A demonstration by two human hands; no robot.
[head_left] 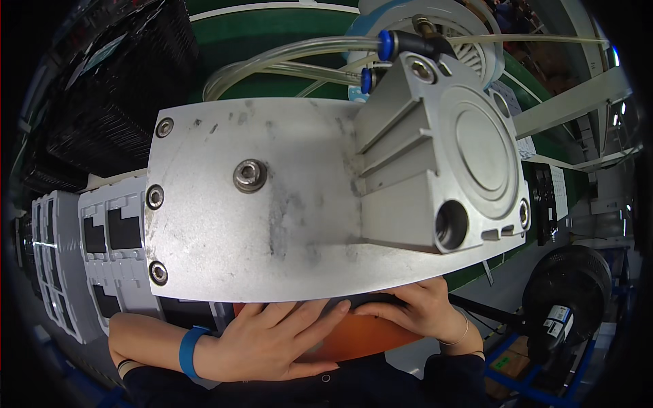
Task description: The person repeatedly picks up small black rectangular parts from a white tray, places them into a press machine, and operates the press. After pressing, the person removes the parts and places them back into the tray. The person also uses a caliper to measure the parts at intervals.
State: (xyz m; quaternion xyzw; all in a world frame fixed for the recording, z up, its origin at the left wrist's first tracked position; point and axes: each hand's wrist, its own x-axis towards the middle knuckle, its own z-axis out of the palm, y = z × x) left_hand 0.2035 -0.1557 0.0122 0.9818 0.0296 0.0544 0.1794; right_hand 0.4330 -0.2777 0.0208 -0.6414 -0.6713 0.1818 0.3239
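Note:
A large silver metal plate [211, 238] with a block-shaped pneumatic cylinder [476, 149] fills the middle and hides my fingertips. My left hand [262, 343], a blue band at its wrist, stretches its fingers up and right to the plate's near edge, thumb spread apart. Beyond an orange surface [360, 336], my right hand [425, 313] comes in from the right with bent fingers and the thumb pointing left. A dark strip, mostly covered by the plate, shows between that thumb and fingers. Its kind cannot be made out.
Clear air hoses [292, 54] run from blue-collared fittings at the cylinder. Black stacked trays [122, 102] stand far left, above grey-white plastic frames [112, 258]. A round black fan-like machine [568, 285] stands at right. Green worktop [265, 27] shows behind the plate.

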